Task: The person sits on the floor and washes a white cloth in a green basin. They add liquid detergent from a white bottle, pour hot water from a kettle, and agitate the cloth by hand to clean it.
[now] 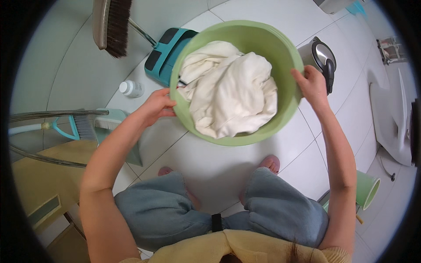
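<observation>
A round light-green plastic basin (236,140) is held up over the tiled floor in front of me. Bundled inside it lies a cream-white cloth or garment (233,95), crumpled and heaped towards the basin's left side. My left hand (158,107) grips the rim on the left, its fingertips partly behind the basin wall. On the right, my right hand (312,83) clasps the opposite rim, thumb over the edge and the other fingers hidden underneath.
Left of the basin are a teal dustpan (161,65), a brush broom (115,29) and a white bottle (131,88). A lidded kettle (319,56) stands beyond my right hand. A tan chair (56,157) is at the left, a white toilet (391,118) far right, a green bucket (366,189) lower right.
</observation>
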`<state>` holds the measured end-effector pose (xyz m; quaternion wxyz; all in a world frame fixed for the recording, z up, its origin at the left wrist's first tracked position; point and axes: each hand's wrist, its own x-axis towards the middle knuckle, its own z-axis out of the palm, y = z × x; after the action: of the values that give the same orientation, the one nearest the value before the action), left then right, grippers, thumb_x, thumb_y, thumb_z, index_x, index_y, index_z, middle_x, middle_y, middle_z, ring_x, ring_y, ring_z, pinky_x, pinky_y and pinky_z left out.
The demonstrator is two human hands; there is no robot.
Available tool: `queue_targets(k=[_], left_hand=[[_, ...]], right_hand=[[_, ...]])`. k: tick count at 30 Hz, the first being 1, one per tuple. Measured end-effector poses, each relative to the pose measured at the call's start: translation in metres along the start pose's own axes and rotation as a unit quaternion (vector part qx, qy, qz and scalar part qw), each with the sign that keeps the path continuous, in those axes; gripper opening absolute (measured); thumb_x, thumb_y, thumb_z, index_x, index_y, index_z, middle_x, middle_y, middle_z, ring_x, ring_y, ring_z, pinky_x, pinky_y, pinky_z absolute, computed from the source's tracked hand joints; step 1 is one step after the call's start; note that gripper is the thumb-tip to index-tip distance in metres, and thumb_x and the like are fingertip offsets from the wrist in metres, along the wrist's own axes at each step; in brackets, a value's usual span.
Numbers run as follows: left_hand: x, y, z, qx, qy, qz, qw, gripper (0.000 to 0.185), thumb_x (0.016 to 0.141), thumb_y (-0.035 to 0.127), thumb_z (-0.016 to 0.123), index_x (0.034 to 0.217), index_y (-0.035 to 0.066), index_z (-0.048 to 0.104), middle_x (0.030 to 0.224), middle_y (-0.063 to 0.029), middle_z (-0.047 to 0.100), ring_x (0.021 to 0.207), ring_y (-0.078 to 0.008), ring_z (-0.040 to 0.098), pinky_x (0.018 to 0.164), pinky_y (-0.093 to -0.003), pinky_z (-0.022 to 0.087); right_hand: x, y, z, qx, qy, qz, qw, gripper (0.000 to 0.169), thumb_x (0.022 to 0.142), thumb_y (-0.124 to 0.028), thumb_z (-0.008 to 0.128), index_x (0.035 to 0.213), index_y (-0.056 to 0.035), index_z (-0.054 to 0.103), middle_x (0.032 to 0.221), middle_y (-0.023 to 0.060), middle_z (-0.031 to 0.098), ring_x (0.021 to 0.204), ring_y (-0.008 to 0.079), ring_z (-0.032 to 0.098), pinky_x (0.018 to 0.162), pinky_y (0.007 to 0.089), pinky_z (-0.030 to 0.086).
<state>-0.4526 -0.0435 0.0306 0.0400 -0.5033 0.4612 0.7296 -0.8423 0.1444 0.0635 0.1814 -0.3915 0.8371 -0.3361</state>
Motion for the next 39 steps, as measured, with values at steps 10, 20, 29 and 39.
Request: queue_targets(k=[10,20,29,39], left_hand=[[-0.01,0.032,-0.005,-0.035,-0.057,0.064,0.996,0.047,0.09,0.01,0.059,0.135,-0.001,0.053,0.125,-0.0103,0.063,0.111,-0.0203,0.062,0.097,-0.0385,0.05],[0.013,0.049,-0.015,-0.027,-0.049,0.09,0.994,0.05,0.087,-0.001,0.054,0.137,0.003,0.053,0.126,-0.0047,0.061,0.113,-0.0155,0.059,0.096,-0.0324,0.048],[0.083,0.08,-0.004,0.043,-0.004,0.146,0.988,0.056,0.085,-0.004,0.053,0.14,0.005,0.051,0.118,-0.0038,0.063,0.109,-0.0156,0.058,0.098,-0.0306,0.044],[-0.009,-0.039,0.032,-0.19,0.211,-0.02,0.959,0.04,0.095,0.031,0.045,0.126,0.006,0.05,0.109,-0.0107,0.062,0.099,-0.0227,0.061,0.088,-0.0375,0.048]], right_hand=[[-0.056,0.024,-0.007,0.075,0.013,0.106,0.991,0.04,0.083,-0.025,0.069,0.1,0.0102,0.061,0.078,0.0136,0.067,0.069,0.0155,0.061,0.063,0.0305,0.05],[-0.081,0.047,0.025,0.094,0.079,0.069,0.99,0.035,0.085,-0.025,0.069,0.093,0.007,0.057,0.067,0.0101,0.057,0.06,0.0138,0.05,0.054,0.0307,0.044],[-0.151,0.05,0.039,0.25,-0.117,0.236,0.932,0.029,0.097,-0.019,0.061,0.105,0.0064,0.048,0.068,0.008,0.06,0.056,0.0138,0.061,0.046,0.0282,0.046],[-0.026,0.093,0.017,0.039,-0.088,0.015,0.995,0.047,0.1,-0.04,0.052,0.114,0.0042,0.059,0.088,0.0146,0.068,0.079,0.0154,0.065,0.067,0.03,0.051]])
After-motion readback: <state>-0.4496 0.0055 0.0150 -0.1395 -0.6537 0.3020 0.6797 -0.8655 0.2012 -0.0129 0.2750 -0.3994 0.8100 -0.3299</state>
